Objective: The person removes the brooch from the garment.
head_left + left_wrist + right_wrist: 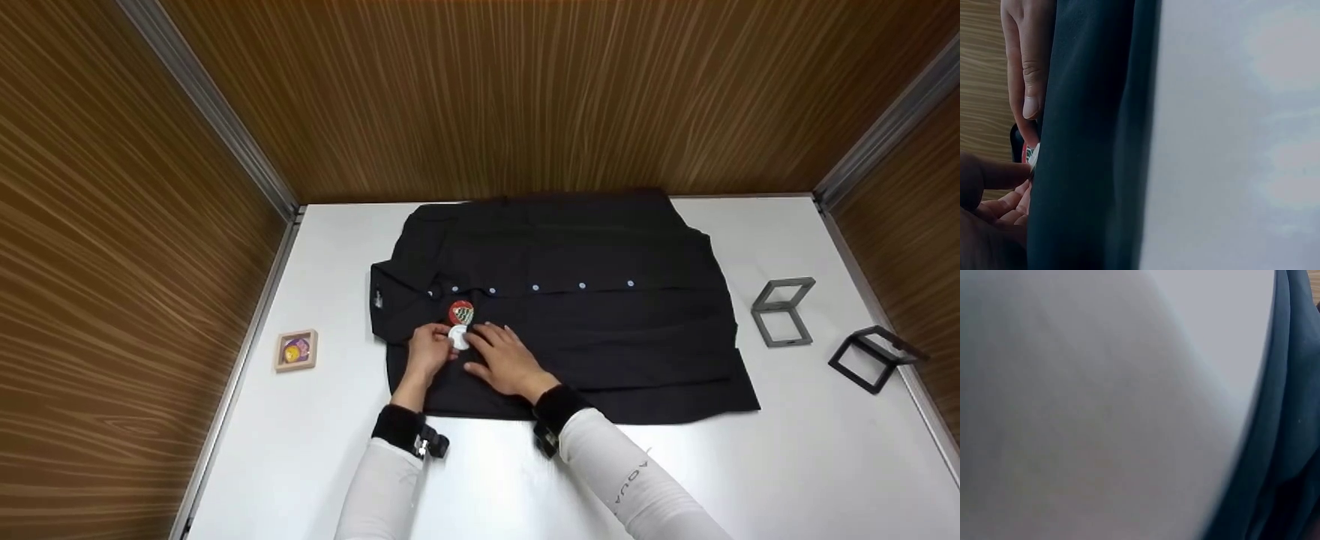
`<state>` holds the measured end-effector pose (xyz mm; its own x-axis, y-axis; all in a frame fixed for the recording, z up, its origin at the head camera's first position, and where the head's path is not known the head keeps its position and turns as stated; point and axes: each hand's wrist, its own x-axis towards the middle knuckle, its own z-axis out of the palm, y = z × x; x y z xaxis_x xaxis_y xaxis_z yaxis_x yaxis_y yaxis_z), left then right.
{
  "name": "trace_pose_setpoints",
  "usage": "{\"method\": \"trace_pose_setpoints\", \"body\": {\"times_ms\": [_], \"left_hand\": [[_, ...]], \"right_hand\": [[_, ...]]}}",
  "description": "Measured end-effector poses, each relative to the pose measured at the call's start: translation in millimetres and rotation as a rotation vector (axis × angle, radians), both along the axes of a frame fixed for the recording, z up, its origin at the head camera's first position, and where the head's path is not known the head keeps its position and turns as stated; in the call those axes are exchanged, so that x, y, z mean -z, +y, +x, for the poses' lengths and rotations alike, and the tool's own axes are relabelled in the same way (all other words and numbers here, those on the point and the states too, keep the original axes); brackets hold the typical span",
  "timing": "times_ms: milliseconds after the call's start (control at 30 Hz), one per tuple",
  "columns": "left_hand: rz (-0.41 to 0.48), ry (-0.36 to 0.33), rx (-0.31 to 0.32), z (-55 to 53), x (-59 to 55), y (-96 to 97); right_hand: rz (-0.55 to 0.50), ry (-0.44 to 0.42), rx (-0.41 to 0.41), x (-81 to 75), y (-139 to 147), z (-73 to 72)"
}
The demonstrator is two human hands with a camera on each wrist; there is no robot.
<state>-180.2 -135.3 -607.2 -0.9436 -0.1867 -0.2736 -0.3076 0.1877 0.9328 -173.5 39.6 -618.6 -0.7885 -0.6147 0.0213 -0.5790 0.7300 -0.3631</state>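
A black button-up shirt (622,337) lies spread on its side across the white table, collar to the left. On its chest sits a round red badge (460,312) with a green and white pattern. Just below is a round white disc (458,337), its edge pinched by my left hand (429,351). From the other side my right hand (508,363) rests on the shirt, fingers spread, a fingertip touching the disc's right edge. In the left wrist view the left thumb (1008,175) presses the disc; the right wrist view shows mostly sleeve, with that hand hidden.
A small wooden frame (279,360) with a purple and yellow piece stands at the left. On the right are a grey folding frame (784,343) and a black folding frame (850,373), both propped partly unfolded. Wood-grain walls (480,97) border the table.
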Motion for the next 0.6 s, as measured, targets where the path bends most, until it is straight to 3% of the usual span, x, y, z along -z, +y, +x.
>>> {"method": "trace_pose_setpoints", "body": {"times_ms": [333, 600], "left_hand": [[-0.073, 0.008, -0.001, -0.9, -1.3, 2.6], [-0.068, 0.021, 0.008, -1.3, -1.0, 1.0]], "right_hand": [[0.010, -0.035, 0.007, -0.1, -0.6, -1.4], [0.007, -0.047, 0.015, -1.4, -1.6, -3.3]]}}
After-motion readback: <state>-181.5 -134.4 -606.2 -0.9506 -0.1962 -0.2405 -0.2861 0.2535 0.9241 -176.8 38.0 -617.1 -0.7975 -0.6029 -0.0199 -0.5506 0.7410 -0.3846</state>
